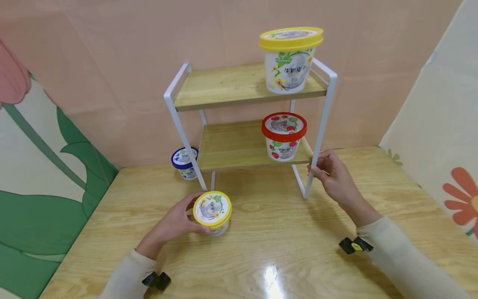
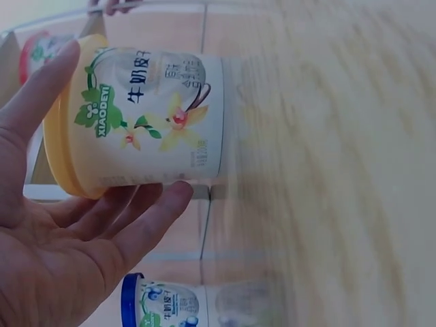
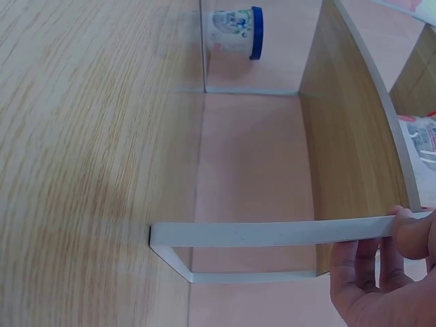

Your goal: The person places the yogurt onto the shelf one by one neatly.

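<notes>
Near the front left of the rack, my left hand (image 1: 175, 222) holds a yellow-lidded tub (image 1: 212, 209), with the thumb on one side and the fingers on the other. The tub stands upright close over the table; its printed side with yellow flowers faces the left wrist camera. My right hand (image 1: 340, 178) pinches the white metal leg of a two-tier wooden rack (image 1: 224, 85), at the height of the lower shelf. In the right wrist view the thumb (image 3: 412, 235) lies on the leg's near face and the fingers curl behind it.
A second yellow-lidded tub (image 1: 289, 68) stands at the right of the upper shelf. Below it, a red-lidded tub (image 1: 284, 141) sits on the lower shelf. A blue-lidded tub (image 1: 188, 171) is on the table (image 1: 261, 236) behind the rack's left leg. A pink backdrop (image 1: 123, 83) hangs behind.
</notes>
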The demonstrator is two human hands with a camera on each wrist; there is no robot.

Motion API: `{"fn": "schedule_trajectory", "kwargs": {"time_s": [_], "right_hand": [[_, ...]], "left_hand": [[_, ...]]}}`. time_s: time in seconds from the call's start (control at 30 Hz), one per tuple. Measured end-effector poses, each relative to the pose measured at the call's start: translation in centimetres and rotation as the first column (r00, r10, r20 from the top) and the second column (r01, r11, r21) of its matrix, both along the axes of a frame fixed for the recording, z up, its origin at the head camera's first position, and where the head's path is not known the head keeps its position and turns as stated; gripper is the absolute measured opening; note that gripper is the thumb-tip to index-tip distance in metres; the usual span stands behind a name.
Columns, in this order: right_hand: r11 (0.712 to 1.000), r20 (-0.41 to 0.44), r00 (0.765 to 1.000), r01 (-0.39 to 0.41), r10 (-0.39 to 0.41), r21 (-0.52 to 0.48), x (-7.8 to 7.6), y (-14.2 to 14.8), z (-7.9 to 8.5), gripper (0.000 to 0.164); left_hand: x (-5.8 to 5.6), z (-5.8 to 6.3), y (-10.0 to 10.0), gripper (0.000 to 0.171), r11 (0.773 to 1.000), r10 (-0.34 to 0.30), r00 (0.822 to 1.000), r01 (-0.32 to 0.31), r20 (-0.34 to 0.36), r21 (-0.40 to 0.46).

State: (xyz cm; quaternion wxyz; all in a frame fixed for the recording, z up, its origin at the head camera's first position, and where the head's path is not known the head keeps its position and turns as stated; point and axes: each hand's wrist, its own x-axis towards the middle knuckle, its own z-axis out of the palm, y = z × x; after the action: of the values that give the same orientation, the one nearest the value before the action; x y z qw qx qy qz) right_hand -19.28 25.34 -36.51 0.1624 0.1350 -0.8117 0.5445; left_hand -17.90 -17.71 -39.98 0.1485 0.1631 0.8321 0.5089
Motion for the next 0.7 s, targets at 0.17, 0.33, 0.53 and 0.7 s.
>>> {"fn": "schedule_trajectory", "kwargs": {"time_s": [0.17,0.33,0.53,0.7], "right_hand": [[1.0,-0.018,1.0,0.011,-0.011,0.003,0.0,0.0,0.1,0.019],[1.0,-0.028,1.0,0.01,-0.01,-0.002,0.0,0.1,0.0,0.019],[1.0,-0.028,1.0,0.006,-0.006,-0.003,0.0,0.1,-0.1,0.019],[1.0,-0.018,1.0,-0.001,0.001,0.002,0.0,0.0,-0.1,0.02]], "left_hand": [[-0.1,-0.1,0.7,0.1,0.999,-0.012,1.0,0.011,0.027,0.042],[-0.1,-0.1,1.2,0.102,0.998,-0.014,0.999,0.011,0.042,0.057],[-0.3,-0.2,1.9,0.099,0.998,-0.042,0.999,0.041,0.013,0.049],[-0.4,-0.3,2.4,0.097,0.998,-0.052,0.999,0.052,0.002,0.032]]}}
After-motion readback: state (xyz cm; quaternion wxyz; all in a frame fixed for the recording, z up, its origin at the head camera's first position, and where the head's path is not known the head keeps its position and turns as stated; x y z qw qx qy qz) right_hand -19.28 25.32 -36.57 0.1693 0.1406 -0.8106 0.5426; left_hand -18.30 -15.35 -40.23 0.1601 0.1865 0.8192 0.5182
